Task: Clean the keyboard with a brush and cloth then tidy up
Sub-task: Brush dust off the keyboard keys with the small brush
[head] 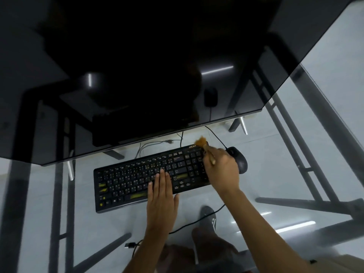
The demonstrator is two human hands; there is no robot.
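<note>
1. The keyboard [151,177] is lying on the bench [59,194], before the monitor [137,75].
2. The mouse [239,158] is sitting just right of it.
3. A brush [204,148], somewhat blurred, is hovering seemingly over its far right corner.

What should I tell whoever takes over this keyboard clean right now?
Left hand: flat, fingers straight, pressing on the keyboard to steady it.
Right hand: gripping the brush, bristles at the keyboard's far right corner, beside the mouse.
Keyboard lies on the glass desk in front of the monitor; its USB plug lies loose near the front edge.
Done: brushing is under way; how much is covered cannot be told.
Left: finish brushing, wipe with the cloth (not in view), tidy up.
</note>
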